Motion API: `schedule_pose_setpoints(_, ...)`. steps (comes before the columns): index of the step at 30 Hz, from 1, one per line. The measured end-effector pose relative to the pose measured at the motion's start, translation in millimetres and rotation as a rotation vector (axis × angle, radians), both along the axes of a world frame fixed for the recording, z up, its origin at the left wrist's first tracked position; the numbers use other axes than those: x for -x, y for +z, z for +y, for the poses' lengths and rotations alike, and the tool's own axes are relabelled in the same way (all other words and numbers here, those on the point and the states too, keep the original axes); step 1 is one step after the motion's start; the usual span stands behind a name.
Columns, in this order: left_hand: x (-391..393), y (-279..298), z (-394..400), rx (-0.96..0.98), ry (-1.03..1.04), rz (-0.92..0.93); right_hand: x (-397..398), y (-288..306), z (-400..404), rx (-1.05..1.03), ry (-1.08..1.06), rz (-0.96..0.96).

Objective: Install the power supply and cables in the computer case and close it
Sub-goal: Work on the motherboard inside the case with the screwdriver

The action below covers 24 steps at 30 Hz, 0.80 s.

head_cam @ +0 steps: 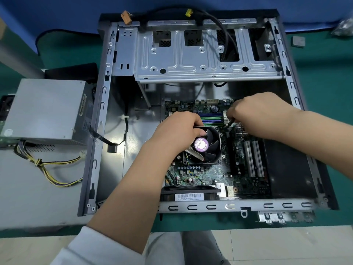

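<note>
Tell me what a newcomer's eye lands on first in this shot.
First, the open computer case lying flat mid-frame, with the left hand resting on the CPU fan and the right hand pinching something small at the motherboard. Next, the grey power supply outside the case at left, its yellow and black cables trailing loose.

I am leaning over the computer case [191, 73], its bare sheet metal looking dull grey and stamped with ribs, while the power supply [45, 111] at the left of the frame is showing a smoother matt grey metal skin. The fan [206, 146] under my left hand [177, 132] is gleaming as glossy black plastic with a shiny purple label, and the green mat [324, 92] is looking soft and matt.
</note>
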<state>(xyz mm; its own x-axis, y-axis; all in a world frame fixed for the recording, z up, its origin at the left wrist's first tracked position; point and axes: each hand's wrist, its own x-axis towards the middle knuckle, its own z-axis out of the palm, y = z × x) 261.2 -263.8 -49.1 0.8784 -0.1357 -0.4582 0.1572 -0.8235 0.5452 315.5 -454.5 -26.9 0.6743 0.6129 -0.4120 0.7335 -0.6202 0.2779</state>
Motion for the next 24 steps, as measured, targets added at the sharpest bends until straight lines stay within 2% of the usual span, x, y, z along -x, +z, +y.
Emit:
schedule_pose_setpoints(5, -0.1, -0.1, 0.1, 0.005, 0.002, 0.004, -3.8, -0.9, -2.6, -0.059, 0.02, 0.036)
schedule_pose_setpoints(13, -0.3, 1.5, -0.2, 0.006, -0.004, 0.008, -7.8, -2.3, 5.1, -0.032, -0.163, 0.038)
schedule_pose_setpoints(17, -0.5, 1.3, -0.4, 0.001, -0.008, 0.012, -10.8, -4.6, 3.5, -0.024, -0.178, 0.119)
schedule_pose_setpoints(24, -1.2, 0.7, 0.1, -0.001, -0.006, 0.014, -8.6, -4.7, 5.8, -0.046, -0.154, 0.022)
